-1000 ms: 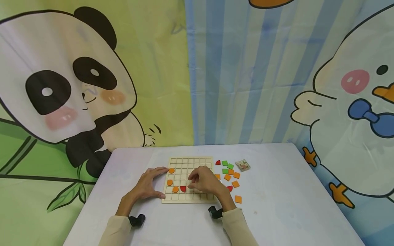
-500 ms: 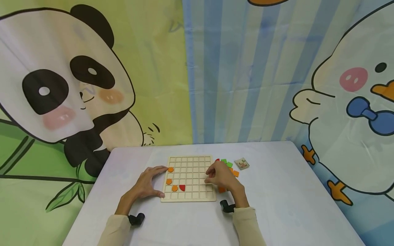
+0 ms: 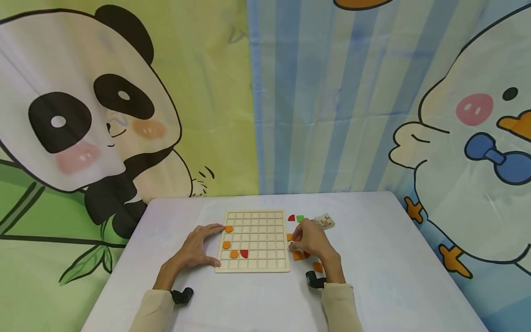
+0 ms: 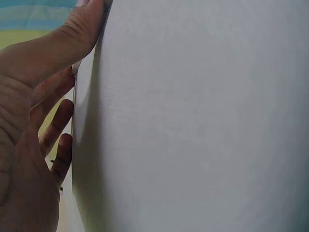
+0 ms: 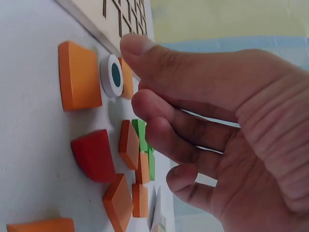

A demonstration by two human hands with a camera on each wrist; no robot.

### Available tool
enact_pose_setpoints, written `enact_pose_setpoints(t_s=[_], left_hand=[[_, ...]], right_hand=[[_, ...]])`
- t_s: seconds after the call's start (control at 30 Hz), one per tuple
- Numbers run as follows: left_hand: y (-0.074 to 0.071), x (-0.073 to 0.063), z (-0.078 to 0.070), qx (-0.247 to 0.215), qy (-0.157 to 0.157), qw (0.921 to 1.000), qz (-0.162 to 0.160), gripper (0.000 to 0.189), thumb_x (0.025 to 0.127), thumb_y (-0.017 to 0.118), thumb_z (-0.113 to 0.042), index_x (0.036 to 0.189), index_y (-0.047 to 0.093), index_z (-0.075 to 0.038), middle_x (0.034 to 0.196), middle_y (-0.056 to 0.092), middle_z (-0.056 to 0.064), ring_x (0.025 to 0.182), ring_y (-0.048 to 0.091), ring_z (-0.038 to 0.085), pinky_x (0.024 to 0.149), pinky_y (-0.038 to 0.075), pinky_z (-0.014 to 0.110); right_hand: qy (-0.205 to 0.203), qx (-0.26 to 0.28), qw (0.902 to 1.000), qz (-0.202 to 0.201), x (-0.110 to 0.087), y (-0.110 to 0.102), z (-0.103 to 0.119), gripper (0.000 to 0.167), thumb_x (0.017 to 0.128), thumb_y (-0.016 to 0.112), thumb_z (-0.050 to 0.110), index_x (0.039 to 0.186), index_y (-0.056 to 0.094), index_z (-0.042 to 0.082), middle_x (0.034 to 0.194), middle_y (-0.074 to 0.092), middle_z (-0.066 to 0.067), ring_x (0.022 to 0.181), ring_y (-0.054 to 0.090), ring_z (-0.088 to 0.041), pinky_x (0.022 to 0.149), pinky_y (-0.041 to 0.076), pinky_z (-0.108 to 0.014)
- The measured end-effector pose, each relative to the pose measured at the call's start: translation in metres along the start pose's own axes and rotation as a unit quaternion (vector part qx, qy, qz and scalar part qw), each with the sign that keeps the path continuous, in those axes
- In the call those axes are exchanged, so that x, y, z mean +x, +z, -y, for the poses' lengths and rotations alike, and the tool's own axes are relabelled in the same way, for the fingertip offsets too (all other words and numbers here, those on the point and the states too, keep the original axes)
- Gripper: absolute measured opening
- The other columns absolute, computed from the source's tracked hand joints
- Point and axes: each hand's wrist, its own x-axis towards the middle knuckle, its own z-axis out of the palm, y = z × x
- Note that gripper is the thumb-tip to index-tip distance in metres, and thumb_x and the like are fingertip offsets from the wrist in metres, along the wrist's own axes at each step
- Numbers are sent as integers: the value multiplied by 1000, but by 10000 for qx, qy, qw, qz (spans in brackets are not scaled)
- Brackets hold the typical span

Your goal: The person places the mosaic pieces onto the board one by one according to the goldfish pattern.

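Observation:
My left hand rests at the left side of a pale wooden grid board, fingers and thumb spread along its edge. Three orange round pieces and one red quarter-round piece lie on the board's left part. Just off the right edge hovers my right hand, fingers loosely bent over loose pieces. In the right wrist view, its thumb and fingers stand apart with nothing between them. Nearest the thumb is a white round piece with a dark green centre, standing beside an orange square.
Right of the board, more orange squares, a red quarter-round piece and green squares are scattered. A small patterned card lies behind them. The white tabletop stretches further right, with printed curtains behind.
My right hand has moved from over the middle of the board to the right, over the loose pieces. The left hand keeps its place at the board's left edge.

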Motion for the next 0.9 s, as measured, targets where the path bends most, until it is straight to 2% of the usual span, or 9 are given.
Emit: enact_pose_setpoints(t_s=[0.13, 0.37, 0.57, 0.77, 0.9], left_hand=[[0, -1, 1, 13, -28, 10000, -7, 118, 56, 108, -51, 159, 58, -26, 166, 56, 3, 141, 53, 33, 115, 41, 64], [-3, -3, -3, 1, -6, 10000, -58, 117, 56, 108, -52, 159, 59, -24, 164, 58, 4, 138, 54, 33, 112, 42, 64], [-2, -2, -3, 21, -27, 10000, -36, 118, 56, 107, -54, 159, 59, -24, 165, 57, 3, 139, 53, 32, 113, 42, 64], [-2, -1, -2, 64, 40, 10000, -62, 117, 56, 107, -55, 159, 59, -25, 164, 58, 3, 137, 54, 32, 113, 42, 65], [-2, -1, -2, 48, 21, 10000, -57, 117, 56, 107, -55, 159, 59, -25, 164, 58, 3, 138, 54, 32, 114, 42, 65]], right_hand=[[48, -69, 9999, -85, -1, 1, -3, 23, 71, 102, 9, 80, 80, 7, 68, 68, 2, 63, 61, -14, 60, 52, -29], [61, -287, 9995, -126, -1, 3, -7, 25, 70, 104, 12, 78, 81, 8, 67, 68, 4, 63, 61, -13, 62, 53, -29], [202, -184, 9995, -139, -1, 6, -10, 26, 70, 104, 15, 79, 81, 9, 69, 69, 4, 65, 61, -13, 62, 53, -30], [40, -132, 9997, -205, 0, 9, -11, 25, 71, 103, 10, 77, 78, 8, 68, 68, 3, 63, 61, -13, 61, 53, -30], [83, -236, 9995, -198, 0, 9, -11, 25, 72, 102, 9, 78, 78, 8, 69, 67, 3, 64, 60, -12, 63, 52, -30]])
